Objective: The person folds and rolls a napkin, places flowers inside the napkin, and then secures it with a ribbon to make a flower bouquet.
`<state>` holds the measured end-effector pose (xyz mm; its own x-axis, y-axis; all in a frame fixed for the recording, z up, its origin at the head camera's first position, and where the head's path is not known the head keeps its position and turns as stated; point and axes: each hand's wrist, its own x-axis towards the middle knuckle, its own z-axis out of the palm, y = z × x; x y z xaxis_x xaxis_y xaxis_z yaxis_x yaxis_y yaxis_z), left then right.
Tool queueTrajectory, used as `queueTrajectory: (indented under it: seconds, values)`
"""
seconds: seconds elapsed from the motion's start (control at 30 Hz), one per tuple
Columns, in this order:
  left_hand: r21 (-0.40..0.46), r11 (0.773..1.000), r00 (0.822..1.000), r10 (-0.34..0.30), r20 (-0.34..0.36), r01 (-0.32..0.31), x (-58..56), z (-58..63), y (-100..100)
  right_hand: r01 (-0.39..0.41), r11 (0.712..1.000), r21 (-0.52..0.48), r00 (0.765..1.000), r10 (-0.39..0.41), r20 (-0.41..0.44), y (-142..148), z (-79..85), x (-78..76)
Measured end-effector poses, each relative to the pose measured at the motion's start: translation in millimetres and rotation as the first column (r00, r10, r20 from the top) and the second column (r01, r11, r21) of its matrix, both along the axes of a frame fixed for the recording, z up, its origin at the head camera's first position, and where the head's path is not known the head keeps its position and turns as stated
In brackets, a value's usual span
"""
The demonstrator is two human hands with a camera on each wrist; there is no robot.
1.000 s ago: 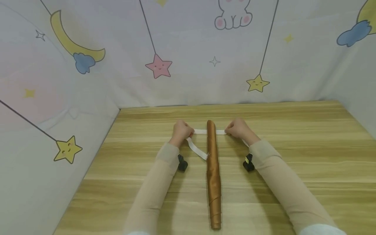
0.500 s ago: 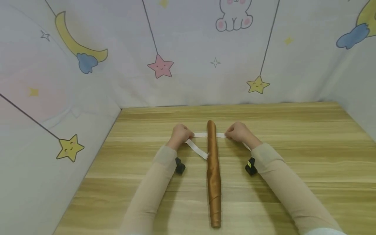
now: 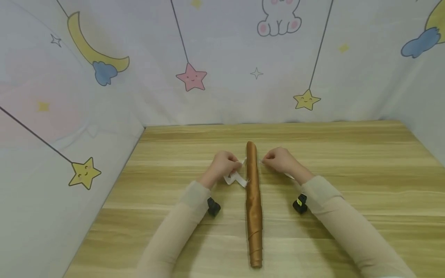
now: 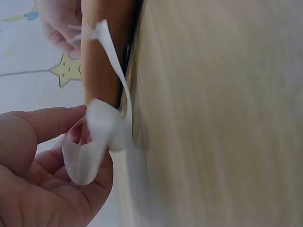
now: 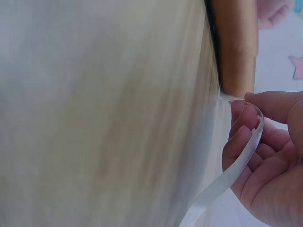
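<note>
A long roll of shiny brown satin cloth (image 3: pixel 255 212) lies lengthwise on the wooden table. A white ribbon (image 4: pixel 81 163) passes beneath its far part and shows on both sides. Left of the roll, my left hand (image 3: pixel 224 164) pinches the ribbon between thumb and fingers; a slack loop hangs over those fingers in the left wrist view, and a frayed end lies against the cloth. On the other side my right hand (image 3: pixel 281 160) pinches the ribbon close to the roll. From there its tail (image 5: pixel 215 187) trails down past the palm in the right wrist view.
Black wrist cameras (image 3: pixel 213 207) show under both sleeves. The wood-grain table (image 3: pixel 365 154) reaches back to a pale cloth backdrop (image 3: pixel 222 100) printed with stars, moons and a white animal. More pale cloth hangs at both sides.
Both hands have come nearer the roll, the left one more. The ribbon, earlier stretched straight out on both sides, is now short there and slack beside the left hand. The roll stays put.
</note>
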<state>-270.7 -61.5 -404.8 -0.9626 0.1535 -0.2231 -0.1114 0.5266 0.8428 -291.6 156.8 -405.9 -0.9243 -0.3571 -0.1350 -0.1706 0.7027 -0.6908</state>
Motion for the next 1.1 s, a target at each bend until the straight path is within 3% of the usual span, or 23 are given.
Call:
queueTrajectory:
  seconds: [0.33,0.6,1.1]
  values:
    - [-0.066,0.995,0.995,-0.084,-0.058,0.08,10.8,-1.7,12.3,-0.067,0.998,0.016,0.994,0.068,-0.082,-9.8,1.1,13.7]
    - [-0.119,0.984,0.985,-0.145,-0.091,0.134,13.8,-3.0,14.5,-0.106,0.994,0.004,0.992,0.106,-0.065,-14.2,4.6,23.7]
    - [-0.193,0.969,0.976,-0.179,-0.126,0.153,21.7,-0.9,15.5,-0.118,0.992,-0.033,0.99,0.114,-0.086,-6.1,4.5,34.1]
